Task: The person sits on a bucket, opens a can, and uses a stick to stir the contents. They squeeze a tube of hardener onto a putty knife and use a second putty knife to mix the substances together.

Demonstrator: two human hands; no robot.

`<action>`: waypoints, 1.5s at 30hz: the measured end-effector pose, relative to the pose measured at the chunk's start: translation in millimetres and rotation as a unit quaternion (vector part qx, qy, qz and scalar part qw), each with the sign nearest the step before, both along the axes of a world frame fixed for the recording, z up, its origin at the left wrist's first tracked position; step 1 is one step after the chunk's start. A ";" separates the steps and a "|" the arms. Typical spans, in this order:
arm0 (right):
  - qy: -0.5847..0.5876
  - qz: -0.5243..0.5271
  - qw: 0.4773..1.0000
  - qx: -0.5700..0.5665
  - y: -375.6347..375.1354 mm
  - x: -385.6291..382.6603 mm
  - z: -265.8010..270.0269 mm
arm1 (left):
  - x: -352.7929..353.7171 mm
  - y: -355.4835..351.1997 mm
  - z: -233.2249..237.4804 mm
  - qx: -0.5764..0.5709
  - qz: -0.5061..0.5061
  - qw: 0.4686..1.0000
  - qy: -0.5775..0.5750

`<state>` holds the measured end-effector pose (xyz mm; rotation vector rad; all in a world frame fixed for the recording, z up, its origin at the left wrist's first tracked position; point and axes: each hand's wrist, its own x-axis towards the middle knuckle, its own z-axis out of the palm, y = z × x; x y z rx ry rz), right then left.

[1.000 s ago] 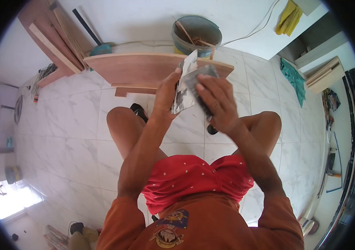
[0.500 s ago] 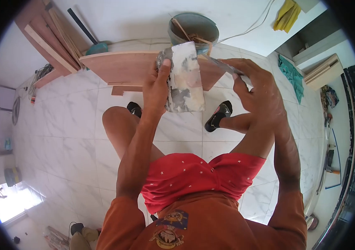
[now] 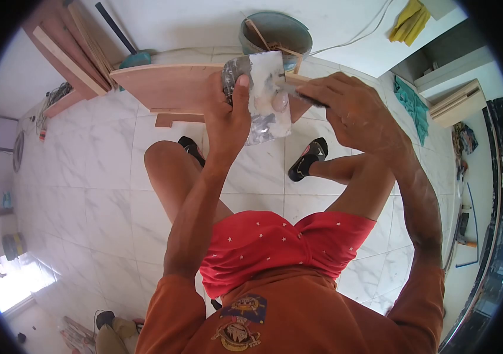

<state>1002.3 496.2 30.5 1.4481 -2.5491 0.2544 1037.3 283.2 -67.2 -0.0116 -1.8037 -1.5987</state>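
Observation:
My left hand (image 3: 229,112) grips a flat rectangular board (image 3: 267,69) by its left edge, thumb on top, holding it up in front of me. White and grey putty is smeared across the board's face. My right hand (image 3: 352,109) is closed around a putty knife (image 3: 313,100), whose blade reaches over the right side of the board, right at the putty. Behind and below both hands stretches a plywood panel (image 3: 166,88).
A grey bucket (image 3: 300,38) with sticks and scraps stands by the wall. Leaning planks (image 3: 66,56) and a dustpan (image 3: 136,59) are at the upper left. A yellow cloth (image 3: 409,23) hangs upper right, above a green cloth (image 3: 412,109). My feet rest on marble-patterned tiles (image 3: 110,153).
My right hand has turned and moved left, bringing the putty knife in over the board. The board has risen slightly and tilted in my left hand.

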 end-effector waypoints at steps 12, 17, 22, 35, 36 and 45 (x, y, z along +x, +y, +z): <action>-0.159 -0.047 0.985 0.044 -6.4 -7.0 12.2 | -12.0 14.6 -10.8 0.143 -0.029 0.989 -0.014; -0.039 0.040 0.998 0.020 -7.9 -4.2 16.6 | -15.8 9.8 -20.3 0.243 -0.109 0.959 -0.092; 0.050 0.050 0.996 0.047 -7.8 3.8 29.9 | -24.5 7.4 -32.4 0.405 -0.166 0.892 -0.114; 0.167 0.005 0.969 0.183 -27.5 21.7 12.6 | -20.4 17.8 -21.5 0.340 -0.020 0.940 -0.019; 0.155 0.000 0.971 0.182 -28.3 28.4 11.7 | -19.0 19.1 -16.9 0.322 0.005 0.947 -0.001; 0.157 -0.055 0.983 0.078 -43.4 48.4 -3.5 | -5.6 23.8 3.2 0.189 0.131 0.972 0.049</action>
